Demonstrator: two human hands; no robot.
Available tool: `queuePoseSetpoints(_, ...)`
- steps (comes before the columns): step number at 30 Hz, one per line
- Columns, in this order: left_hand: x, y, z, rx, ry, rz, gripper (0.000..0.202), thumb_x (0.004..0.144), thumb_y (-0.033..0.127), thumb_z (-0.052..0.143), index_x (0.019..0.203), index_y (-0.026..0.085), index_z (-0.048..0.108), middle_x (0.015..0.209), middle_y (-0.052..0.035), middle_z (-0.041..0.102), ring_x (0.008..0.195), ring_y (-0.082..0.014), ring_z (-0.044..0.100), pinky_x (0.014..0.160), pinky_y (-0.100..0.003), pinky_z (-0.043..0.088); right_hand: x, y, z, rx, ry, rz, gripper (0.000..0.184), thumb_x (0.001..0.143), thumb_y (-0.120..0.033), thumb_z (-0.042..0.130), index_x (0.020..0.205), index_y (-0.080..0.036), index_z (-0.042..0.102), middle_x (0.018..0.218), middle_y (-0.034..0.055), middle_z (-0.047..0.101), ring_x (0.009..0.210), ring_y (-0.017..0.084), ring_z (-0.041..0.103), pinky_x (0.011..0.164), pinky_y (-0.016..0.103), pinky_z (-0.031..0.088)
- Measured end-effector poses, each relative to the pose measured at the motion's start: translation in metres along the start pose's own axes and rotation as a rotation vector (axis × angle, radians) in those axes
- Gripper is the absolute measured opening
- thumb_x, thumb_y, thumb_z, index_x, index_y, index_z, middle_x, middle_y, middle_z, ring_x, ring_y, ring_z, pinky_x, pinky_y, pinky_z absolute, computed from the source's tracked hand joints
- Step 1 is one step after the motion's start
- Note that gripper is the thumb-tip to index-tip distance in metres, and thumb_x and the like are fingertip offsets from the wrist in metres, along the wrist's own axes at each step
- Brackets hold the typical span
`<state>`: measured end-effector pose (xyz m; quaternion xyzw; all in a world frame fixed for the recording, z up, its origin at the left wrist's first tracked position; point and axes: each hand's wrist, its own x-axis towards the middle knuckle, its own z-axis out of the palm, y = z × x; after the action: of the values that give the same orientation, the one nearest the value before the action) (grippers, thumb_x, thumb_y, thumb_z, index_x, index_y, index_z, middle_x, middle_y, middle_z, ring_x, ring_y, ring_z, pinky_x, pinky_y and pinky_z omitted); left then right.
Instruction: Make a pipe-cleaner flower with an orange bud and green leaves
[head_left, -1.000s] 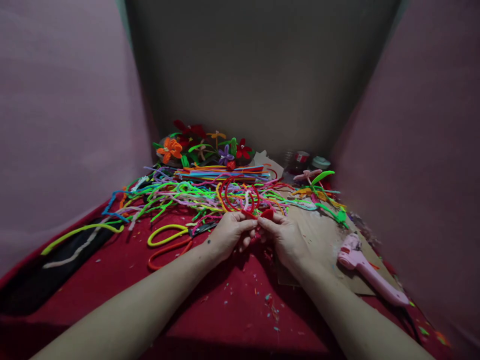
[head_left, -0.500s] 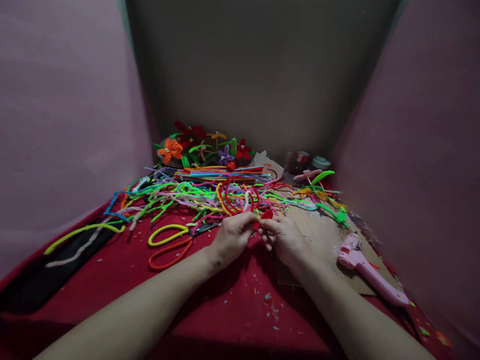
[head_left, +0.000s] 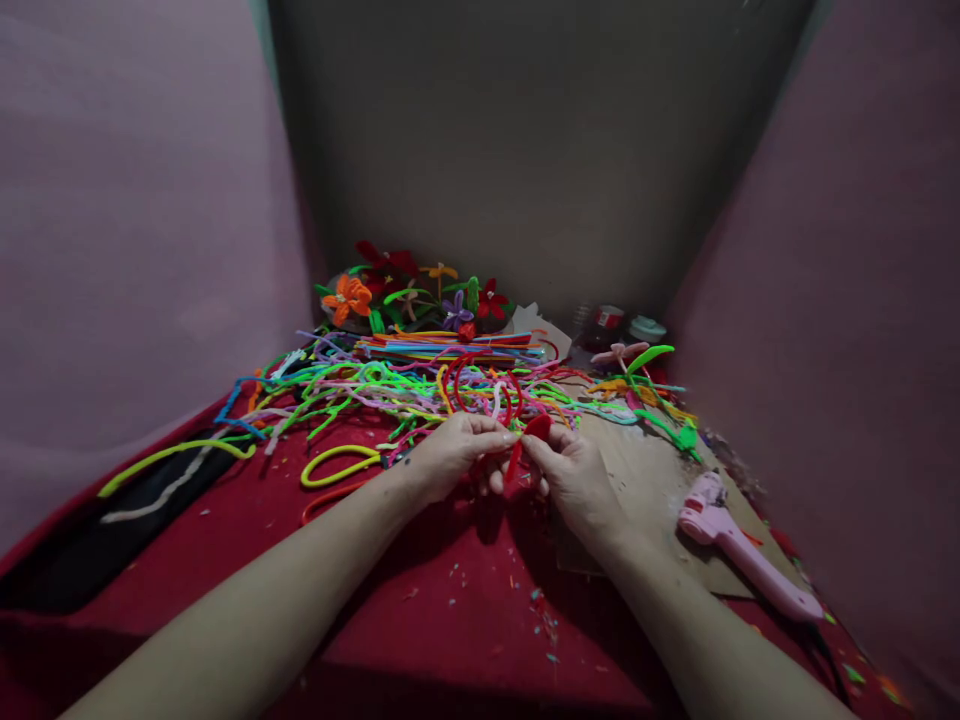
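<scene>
1. Tabletop (head_left: 450, 620) under a red cloth carries everything; small bits of trimmed fuzz lie scattered over its near part.
2. Pipe cleaners (head_left: 375, 385) in many colours lie in a loose heap across the middle, most of them unbent, so a great deal of stock looks unused.
3. Flowers (head_left: 412, 295) made of pipe cleaners stand clustered at the far edge, behind the heap. Several look finished: orange, purple, red and yellow.
4. Cardboard (head_left: 645, 470) lies flat on the right, and the pink glue gun (head_left: 739, 545) rests on it, well apart from both hands and untouched.
5. Scissors (head_left: 337, 465) with a yellow handle lie just beside the left wrist, in no one's grip.
6. Left hand (head_left: 446, 460) and right hand (head_left: 577, 480) meet at the near edge of the heap, fingers narrowed to a pinch, each gripping one part of the same piece.
7. Red pipe cleaner (head_left: 525, 445) sits between the fingertips, held just above the cloth. One end is folded into a small loop like a petal, and a short tail hangs below. To my eye only this first loop is shaped, so the piece seems at an early stage, with no glue on it yet.
</scene>
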<state>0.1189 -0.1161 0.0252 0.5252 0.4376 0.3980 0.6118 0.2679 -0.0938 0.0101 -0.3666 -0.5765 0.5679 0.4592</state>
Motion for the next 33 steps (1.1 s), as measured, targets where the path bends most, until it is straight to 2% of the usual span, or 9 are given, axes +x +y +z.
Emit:
queuePoseSetpoints(4, -0.001, -0.001, -0.002, 0.012, -0.053, -0.046, 0.031, 0.074, 0.039, 0.057, 0.058, 0.013, 0.052, 0.041, -0.0009, 0.055, 0.032, -0.0076, 0.047, 0.036, -0.018, 0.035, 0.0, 0.004, -0.002, -0.142, 0.035, -0.085, 0.019, 0.072, -0.032, 0.059, 0.06, -0.017, 0.058, 0.051, -0.0041, 0.051, 0.044, 0.009, 0.04, 0.044, 0.022, 0.032)
queuePoseSetpoints(8, 0.0, -0.002, 0.001, -0.037, -0.089, -0.046, 0.029, 0.074, 0.039, 0.056, 0.061, 0.013, 0.052, 0.053, -0.0034, 0.061, 0.036, -0.0088, 0.051, 0.036, -0.018, 0.034, 0.001, 0.007, -0.004, -0.198, 0.037, -0.133, 0.016, 0.074, -0.03, 0.056, 0.065, -0.017, 0.061, 0.057, -0.0018, 0.055, 0.051, 0.011, 0.046, 0.049, 0.022, 0.036)
queuePoseSetpoints(11, 0.001, -0.005, 0.003, 0.033, -0.039, -0.025, 0.024, 0.074, 0.034, 0.055, 0.062, 0.014, 0.052, 0.053, -0.0012, 0.059, 0.033, -0.0061, 0.045, 0.034, -0.018, 0.027, 0.001, 0.008, -0.003, -0.181, 0.031, -0.122, 0.016, 0.074, -0.03, 0.056, 0.068, -0.017, 0.062, 0.058, -0.0012, 0.056, 0.052, 0.011, 0.047, 0.048, 0.022, 0.037)
queuePoseSetpoints(15, 0.001, -0.01, 0.01, 0.556, 0.198, 0.196, 0.017, 0.076, 0.026, 0.05, 0.063, 0.016, 0.053, 0.044, 0.0038, 0.047, 0.036, -0.0073, 0.041, 0.04, -0.019, 0.027, 0.001, 0.007, 0.0, -0.078, 0.075, -0.062, 0.014, 0.067, -0.028, 0.061, 0.06, -0.016, 0.059, 0.052, -0.0032, 0.052, 0.046, 0.008, 0.041, 0.042, 0.02, 0.031)
queuePoseSetpoints(18, -0.002, -0.016, 0.014, 1.167, 0.346, 0.465, 0.016, 0.079, 0.022, 0.046, 0.071, 0.016, 0.059, 0.058, -0.0026, 0.057, 0.052, -0.0124, 0.05, 0.05, -0.022, 0.031, 0.005, 0.007, 0.003, 0.152, 0.067, 0.19, 0.018, 0.059, -0.025, 0.062, 0.049, -0.016, 0.05, 0.04, -0.0063, 0.043, 0.034, 0.004, 0.031, 0.033, 0.018, 0.02)
queuePoseSetpoints(21, -0.005, -0.02, 0.015, 1.588, 0.352, 0.564, 0.023, 0.085, 0.019, 0.038, 0.083, 0.014, 0.06, 0.07, -0.0094, 0.06, 0.062, -0.0177, 0.055, 0.055, -0.027, 0.033, 0.008, 0.008, 0.006, 0.291, 0.035, 0.391, 0.015, 0.055, -0.023, 0.06, 0.049, -0.016, 0.049, 0.04, -0.005, 0.045, 0.03, 0.004, 0.031, 0.028, 0.017, 0.015)
queuePoseSetpoints(24, -0.008, -0.021, 0.015, 1.749, 0.331, 0.595, 0.024, 0.085, 0.017, 0.035, 0.088, 0.013, 0.059, 0.071, -0.0101, 0.059, 0.065, -0.0194, 0.056, 0.058, -0.029, 0.036, 0.009, 0.009, 0.007, 0.304, 0.025, 0.361, 0.016, 0.054, -0.023, 0.062, 0.05, -0.016, 0.048, 0.04, -0.0054, 0.045, 0.03, 0.004, 0.033, 0.028, 0.017, 0.017)
queuePoseSetpoints(29, -0.01, -0.02, 0.019, 1.516, 0.348, 0.621, 0.02, 0.085, 0.019, 0.038, 0.086, 0.014, 0.058, 0.076, -0.0096, 0.06, 0.073, -0.0192, 0.055, 0.067, -0.031, 0.04, 0.006, 0.009, 0.0, 0.337, -0.06, 0.218, 0.025, 0.058, -0.027, 0.069, 0.054, -0.017, 0.047, 0.038, -0.0091, 0.04, 0.031, 0.003, 0.029, 0.031, 0.018, 0.021)
queuePoseSetpoints(33, -0.007, -0.009, 0.02, 0.776, 0.405, 0.438, 0.018, 0.083, 0.032, 0.045, 0.084, 0.017, 0.055, 0.08, -0.0052, 0.061, 0.074, -0.0156, 0.056, 0.068, -0.027, 0.043, 0.004, 0.002, -0.005, 0.29, -0.113, 0.199, 0.019, 0.06, -0.028, 0.071, 0.066, -0.015, 0.059, 0.043, -0.0066, 0.047, 0.033, 0.004, 0.032, 0.033, 0.018, 0.023)
